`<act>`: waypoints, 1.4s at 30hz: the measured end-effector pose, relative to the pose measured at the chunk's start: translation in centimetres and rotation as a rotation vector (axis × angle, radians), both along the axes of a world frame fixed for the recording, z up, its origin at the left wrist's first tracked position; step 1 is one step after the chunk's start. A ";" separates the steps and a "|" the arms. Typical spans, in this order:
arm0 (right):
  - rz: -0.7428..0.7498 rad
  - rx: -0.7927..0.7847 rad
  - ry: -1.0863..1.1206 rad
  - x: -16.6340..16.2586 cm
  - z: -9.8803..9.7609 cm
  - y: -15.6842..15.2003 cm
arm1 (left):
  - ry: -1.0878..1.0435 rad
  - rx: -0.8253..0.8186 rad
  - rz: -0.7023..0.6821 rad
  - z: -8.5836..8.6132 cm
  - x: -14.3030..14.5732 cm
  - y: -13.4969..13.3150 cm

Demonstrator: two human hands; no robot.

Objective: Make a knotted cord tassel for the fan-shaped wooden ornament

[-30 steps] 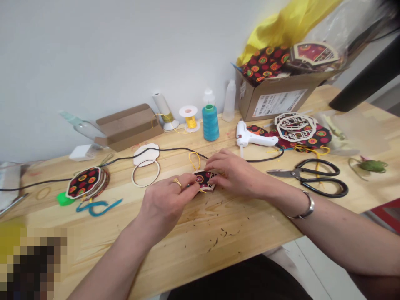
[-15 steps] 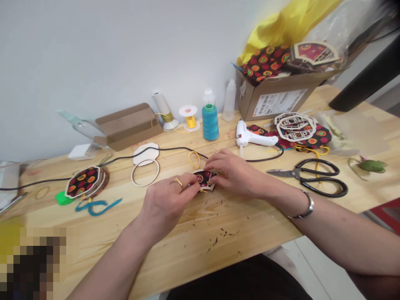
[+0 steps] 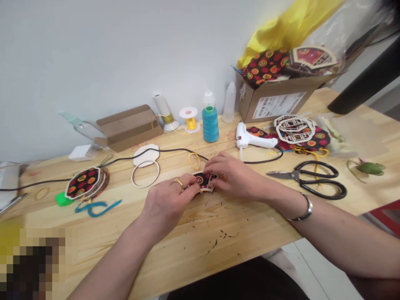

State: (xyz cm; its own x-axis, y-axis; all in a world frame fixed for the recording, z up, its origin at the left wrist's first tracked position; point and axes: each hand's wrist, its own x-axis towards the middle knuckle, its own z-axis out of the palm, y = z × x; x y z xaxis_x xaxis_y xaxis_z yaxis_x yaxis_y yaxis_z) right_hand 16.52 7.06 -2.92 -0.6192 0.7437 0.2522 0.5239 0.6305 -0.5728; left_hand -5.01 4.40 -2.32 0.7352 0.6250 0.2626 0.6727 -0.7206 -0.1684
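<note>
Both my hands press on a small fan-shaped ornament [image 3: 203, 182] of patterned dark fabric in a pale wooden frame, lying on the wooden table [image 3: 200, 233]. My left hand [image 3: 167, 202], wearing a gold ring, pinches its left side. My right hand [image 3: 234, 173], with a silver bracelet on the wrist, has its fingers closed over the ornament's right side. A yellow cord loop [image 3: 194, 160] sticks out just behind the ornament.
Black scissors [image 3: 312, 179] lie right of my right hand. A white glue gun [image 3: 253, 138] with a black cable, a teal thread cone [image 3: 210, 123], a yellow cord spool [image 3: 189, 118], a wooden ring [image 3: 145, 173], finished ornaments [image 3: 84, 182] and a cardboard box [image 3: 275, 98] surround the hands.
The hands and the ornament have barely shifted; the view has tipped slightly, so everything sits a little differently in the picture.
</note>
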 end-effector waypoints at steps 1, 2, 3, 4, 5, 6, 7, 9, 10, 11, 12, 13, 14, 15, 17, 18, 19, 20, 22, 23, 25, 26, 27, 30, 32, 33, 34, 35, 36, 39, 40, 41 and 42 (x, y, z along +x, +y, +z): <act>0.002 0.001 0.002 0.0 0.0 0.0 | 0.003 0.001 0.003 0.0 0.0 0.0; 0.003 0.001 0.004 0.0 0.0 0.0 | 0.003 0.005 0.003 0.0 0.1 0.0; 0.004 0.002 0.006 -0.1 0.0 -0.1 | 0.000 0.007 0.000 0.0 0.1 0.0; 0.006 0.001 0.009 -0.1 0.0 -0.1 | -0.003 0.008 -0.003 0.0 0.1 -0.1; 0.007 0.000 0.012 -0.1 0.1 -0.1 | -0.004 0.008 -0.004 0.0 0.2 -0.1; 0.008 -0.004 0.012 -0.1 0.1 -0.2 | -0.005 0.010 -0.005 -0.1 0.2 -0.1; 0.009 -0.009 0.011 -0.1 0.2 -0.2 | -0.004 0.015 -0.005 -0.1 0.2 -0.1; 0.010 -0.018 0.009 -0.2 0.3 -0.2 | 0.001 0.020 -0.007 -0.2 0.1 -0.1; 0.011 -0.020 0.008 -0.2 0.3 -0.3 | 0.004 0.020 -0.009 -0.3 0.1 -0.1; 0.014 -0.021 0.006 -0.2 0.3 -0.3 | 0.008 0.016 -0.011 -0.3 0.1 -0.1; 0.016 -0.019 0.008 -0.2 0.4 -0.3 | 0.015 0.010 -0.012 -0.3 0.1 -0.1; 0.018 -0.016 0.010 -0.2 0.3 -0.3 | 0.022 0.003 -0.013 -0.3 0.0 -0.1; 0.020 -0.015 0.013 -0.2 0.3 -0.3 | 0.025 -0.003 -0.012 -0.3 0.0 -0.1; 0.021 -0.013 0.019 -0.2 0.3 -0.3 | 0.022 -0.008 -0.011 -0.3 0.0 -0.1; 0.023 -0.010 0.034 -0.1 0.2 -0.3 | -0.001 -0.019 -0.009 -0.3 0.1 -0.1; 0.025 -0.009 0.040 -0.1 0.2 -0.3 | -0.016 -0.026 -0.010 -0.4 0.1 -0.1; 0.028 -0.009 0.043 -0.1 0.2 -0.3 | -0.027 -0.031 -0.011 -0.4 0.1 -0.1; 0.029 -0.008 0.046 -0.1 0.2 -0.3 | -0.033 -0.033 -0.012 -0.4 0.1 -0.1; 0.032 -0.008 0.044 -0.1 0.2 -0.3 | -0.027 -0.028 -0.013 -0.5 0.1 -0.1; 0.032 -0.008 0.041 -0.1 0.3 -0.4 | -0.020 -0.026 -0.011 -0.5 0.1 -0.1; 0.031 -0.007 0.037 -0.2 0.3 -0.4 | -0.012 -0.028 -0.003 -0.5 0.1 -0.2; 0.030 -0.007 0.036 -0.2 0.4 -0.4 | -0.013 -0.038 0.003 -0.5 0.1 -0.2; 0.029 -0.006 0.037 -0.2 0.4 -0.5 | -0.014 -0.052 0.009 -0.5 0.1 -0.2; 0.023 -0.004 0.061 -0.3 0.6 -0.5 | -0.021 -0.084 0.017 -0.5 0.1 -0.2; 0.030 -0.009 0.072 -0.3 0.7 -0.6 | -0.030 -0.087 0.012 -0.5 0.1 -0.2; 0.040 -0.012 0.070 -0.3 0.8 -0.6 | -0.033 -0.085 0.010 -0.6 0.1 -0.2; 0.053 -0.016 0.062 -0.3 0.8 -0.7 | -0.033 -0.083 0.011 -0.6 0.1 -0.2; 0.070 -0.018 0.047 -0.3 0.9 -0.7 | -0.029 -0.082 0.014 -0.6 0.1 -0.2; 0.086 -0.017 0.028 -0.3 0.9 -0.7 | -0.022 -0.083 0.019 -0.6 0.1 -0.2; 0.125 0.001 -0.038 -0.3 1.0 -0.7 | 0.007 -0.081 0.018 -0.5 0.1 -0.2; 0.133 0.007 -0.058 -0.3 1.0 -0.7 | 0.017 -0.079 0.015 -0.5 0.1 -0.2; 0.139 0.012 -0.072 -0.4 1.0 -0.7 | 0.025 -0.075 0.012 -0.5 0.1 -0.2; 0.143 0.014 -0.079 -0.4 1.0 -0.7 | 0.033 -0.073 0.012 -0.5 0.2 -0.2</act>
